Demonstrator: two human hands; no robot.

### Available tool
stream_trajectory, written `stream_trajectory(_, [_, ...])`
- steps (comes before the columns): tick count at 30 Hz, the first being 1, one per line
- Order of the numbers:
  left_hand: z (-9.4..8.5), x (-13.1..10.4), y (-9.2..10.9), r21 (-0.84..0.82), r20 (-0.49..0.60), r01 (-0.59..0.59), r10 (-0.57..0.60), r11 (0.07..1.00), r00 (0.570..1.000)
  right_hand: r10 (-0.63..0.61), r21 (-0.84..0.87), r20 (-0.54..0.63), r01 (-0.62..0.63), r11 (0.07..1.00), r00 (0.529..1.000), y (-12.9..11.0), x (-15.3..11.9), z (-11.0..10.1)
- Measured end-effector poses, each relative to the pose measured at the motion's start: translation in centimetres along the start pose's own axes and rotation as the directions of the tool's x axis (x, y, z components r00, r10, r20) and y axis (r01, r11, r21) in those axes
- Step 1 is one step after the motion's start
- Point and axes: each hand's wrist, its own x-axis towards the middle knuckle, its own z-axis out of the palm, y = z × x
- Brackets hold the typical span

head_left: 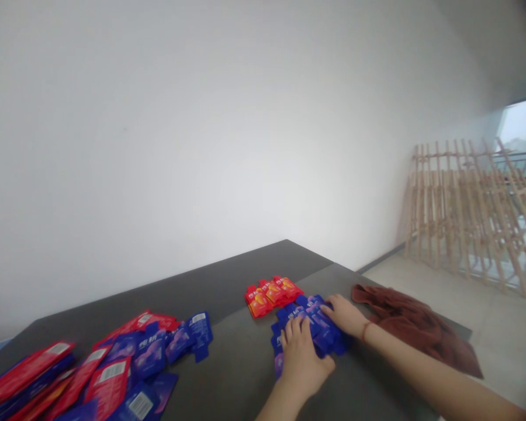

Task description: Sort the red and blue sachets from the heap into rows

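Left hand [300,354] and right hand [345,314] both press flat on the blue packets [319,327], covering most of them; red packets [272,292] lie at 11 o'clock. Mixed pile [114,362] cut off lower left.

Blue packets [322,330] stacked flat, overlapping

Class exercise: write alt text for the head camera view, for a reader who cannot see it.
Two bare hands, left hand and right hand, press on a stack of blue packets on a dark grey table. Red packets lie just beyond, a mixed pile far left, a brown cloth right.
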Motion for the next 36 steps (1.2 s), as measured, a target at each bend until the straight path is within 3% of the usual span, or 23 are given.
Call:
stream_trajectory(7, [0.9,0.0,0.7,0.046,-0.038,0.008,-0.007,0.999,0.999,-0.161,0.14,0.039,0.154,0.978,0.986,0.8,0.4,-0.6])
stream_trajectory(11, [0.8,0.9,1.8,0.103,-0.068,-0.007,0.014,0.995,0.998,-0.156,0.154,0.047,0.147,0.977,0.987,0.7,0.2,-0.5])
stream_trajectory(16, [0.0,0.9,2.6,0.131,-0.005,0.0,0.001,0.991,1.0,-0.18,0.134,0.043,0.173,0.976,0.983,0.3,0.3,-0.3])
stream_trajectory(21, [-3.0,-2.4,-0.2,0.091,-0.022,-0.041,0.043,0.995,0.999,-0.175,0.121,0.076,0.166,0.979,0.982,0.5,0.2,-0.5])
stream_trajectory(25, [-4.2,-4.6,-2.9,0.089,0.215,0.042,-0.06,0.995,0.975,-0.152,0.098,0.055,0.146,0.984,0.987,-0.5,-0.1,-1.1])
stream_trajectory(27, [-3.7,-4.9,-3.5,0.076,0.239,0.06,-0.077,0.995,0.968,-0.175,0.067,0.074,0.171,0.983,0.982,-1.7,-0.5,-1.4])
stream_trajectory(30, [-2.2,-4.3,-3.3,0.053,0.159,0.071,-0.078,0.996,0.984,-0.227,0.006,0.173,0.23,0.973,0.958,-3.4,-1.2,-1.8])
stream_trajectory(33, [-0.5,-3.5,-2.1,0.044,0.1,0.081,-0.085,0.996,0.991,-0.261,-0.025,0.275,0.278,0.96,0.925,-4.0,-1.6,-2.1])
stream_trajectory(36, [0.4,-3.1,-0.6,0.008,0.049,0.103,-0.103,0.995,0.993,-0.281,-0.028,0.282,0.301,0.953,0.917,-3.5,-1.9,-2.2])
